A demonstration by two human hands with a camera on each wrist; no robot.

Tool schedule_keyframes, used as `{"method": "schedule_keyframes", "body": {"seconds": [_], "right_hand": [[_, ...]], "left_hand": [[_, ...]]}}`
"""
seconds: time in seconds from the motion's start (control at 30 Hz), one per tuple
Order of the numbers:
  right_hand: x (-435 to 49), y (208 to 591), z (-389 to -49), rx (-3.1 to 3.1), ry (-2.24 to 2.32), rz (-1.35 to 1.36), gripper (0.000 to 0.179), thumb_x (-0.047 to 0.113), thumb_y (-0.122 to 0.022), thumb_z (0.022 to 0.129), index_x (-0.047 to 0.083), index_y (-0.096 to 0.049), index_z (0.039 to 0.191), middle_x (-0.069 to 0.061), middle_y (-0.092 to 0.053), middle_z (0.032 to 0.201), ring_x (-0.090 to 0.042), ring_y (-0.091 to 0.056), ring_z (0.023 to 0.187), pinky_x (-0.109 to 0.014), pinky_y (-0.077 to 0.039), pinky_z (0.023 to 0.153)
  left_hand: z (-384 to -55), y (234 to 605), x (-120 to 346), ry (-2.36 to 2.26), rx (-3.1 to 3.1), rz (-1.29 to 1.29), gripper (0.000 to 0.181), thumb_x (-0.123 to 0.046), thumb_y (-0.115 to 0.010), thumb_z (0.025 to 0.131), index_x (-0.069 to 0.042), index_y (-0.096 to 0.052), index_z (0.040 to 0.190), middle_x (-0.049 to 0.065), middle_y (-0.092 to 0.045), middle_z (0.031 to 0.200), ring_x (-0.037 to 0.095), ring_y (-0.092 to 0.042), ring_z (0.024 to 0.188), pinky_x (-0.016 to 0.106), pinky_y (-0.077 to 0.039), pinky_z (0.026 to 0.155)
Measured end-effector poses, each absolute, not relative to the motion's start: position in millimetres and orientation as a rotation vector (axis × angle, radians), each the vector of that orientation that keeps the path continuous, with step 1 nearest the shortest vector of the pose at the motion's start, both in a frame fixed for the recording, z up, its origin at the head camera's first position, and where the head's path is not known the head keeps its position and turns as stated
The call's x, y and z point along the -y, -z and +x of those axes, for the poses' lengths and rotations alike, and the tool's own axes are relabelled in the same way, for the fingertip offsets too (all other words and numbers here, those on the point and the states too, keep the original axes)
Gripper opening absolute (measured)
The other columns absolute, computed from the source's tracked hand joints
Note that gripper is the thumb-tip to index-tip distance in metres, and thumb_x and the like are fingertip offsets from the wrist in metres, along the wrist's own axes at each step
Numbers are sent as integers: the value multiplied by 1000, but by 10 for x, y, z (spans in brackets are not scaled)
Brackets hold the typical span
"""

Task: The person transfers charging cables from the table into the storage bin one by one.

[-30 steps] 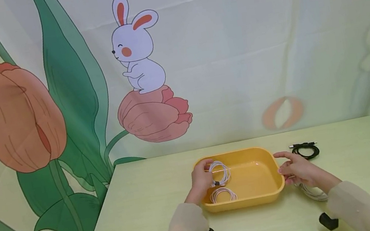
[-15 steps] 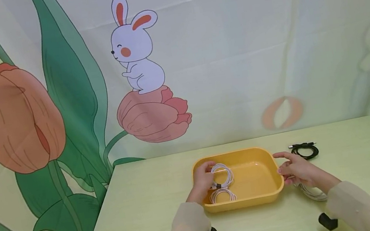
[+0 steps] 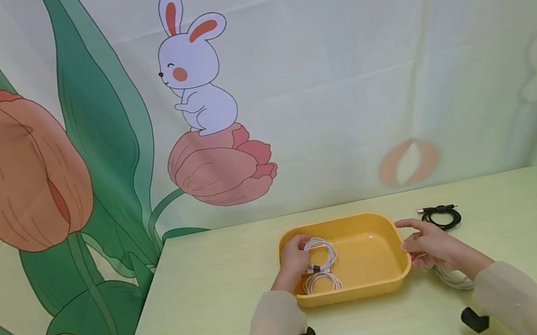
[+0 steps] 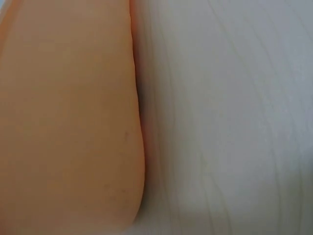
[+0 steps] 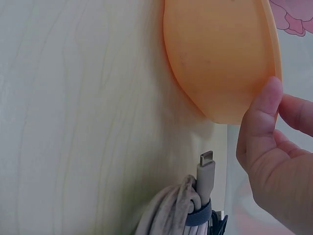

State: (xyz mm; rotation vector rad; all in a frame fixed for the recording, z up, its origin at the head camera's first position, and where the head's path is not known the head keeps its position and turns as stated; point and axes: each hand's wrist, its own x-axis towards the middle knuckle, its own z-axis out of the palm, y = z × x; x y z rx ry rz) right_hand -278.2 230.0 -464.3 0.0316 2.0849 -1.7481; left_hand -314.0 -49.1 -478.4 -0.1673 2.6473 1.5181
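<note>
My left hand (image 3: 293, 257) reaches into the left end of a yellow plastic tray (image 3: 357, 294). Its curled fingers hold the left edge of a coiled white cable (image 3: 332, 254) with a dark tie. A second coiled white cable (image 3: 338, 284) lies in the tray just in front. At the opposite end, my right hand (image 3: 434, 246) pinches the rim; in the right wrist view its thumb (image 5: 266, 105) presses the outer wall, a finger behind. In the left wrist view only the tray's outer wall (image 4: 68, 117) and the tabletop show, with the hand out of sight.
Below my right hand lies a coiled off-white cable (image 3: 452, 279) with a dark strap and a USB-C plug (image 5: 206, 169). Behind it on the table (image 3: 204, 295) is a coiled black cable (image 3: 441, 217). A printed curtain (image 3: 330, 93) hangs along the back edge.
The white coil at my left hand has shifted slightly right and toward me over the last second, the hand shifting right with it. My right hand stays at the rim.
</note>
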Motion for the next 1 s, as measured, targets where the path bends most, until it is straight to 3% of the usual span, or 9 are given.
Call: {"method": "schedule_keyframes", "body": {"seconds": [0.23,0.37,0.57,0.73,1.0], "right_hand": [[-2297,4636,-2777,-2085,1748,27,58,4,-49,87,7,-20,137,-15,-52,93,-13,-55,57,-25,-52,56],[-2302,4646,-2783,-2086,1752,25,58,3,-49,87,7,-20,137,-15,-52,92,-13,-56,56,-26,-52,55],[-2306,4657,-2787,-2088,1751,23,59,3,-49,86,7,-21,137,-14,-53,91,-13,-56,56,-26,-52,56],[-2299,4654,-2784,-2090,1750,26,59,3,-50,86,7,-21,137,-13,-53,91,-13,-56,56,-27,-52,56],[-2305,4649,-2781,-2092,1745,24,58,4,-50,87,7,-21,137,-13,-53,90,-13,-56,57,-26,-52,56]], "left_hand": [[-3132,4781,485,-1411,-2716,-143,37,9,-47,78,-3,-57,112,13,-57,105,21,-50,89,31,-47,78],[-3129,4788,482,-1379,-2719,-145,38,8,-47,77,-3,-57,112,13,-57,111,21,-50,92,30,-46,79],[-3125,4781,478,-1383,-2698,-120,41,5,-59,70,1,-55,111,14,-57,110,22,-51,89,33,-48,79],[-3125,4784,481,-1382,-2684,-97,42,-2,-65,72,1,-54,113,14,-57,111,23,-51,92,36,-46,85],[-3105,4787,501,-1352,-2696,-26,47,-8,-68,72,1,-52,115,15,-55,114,24,-51,93,37,-45,84]]}}
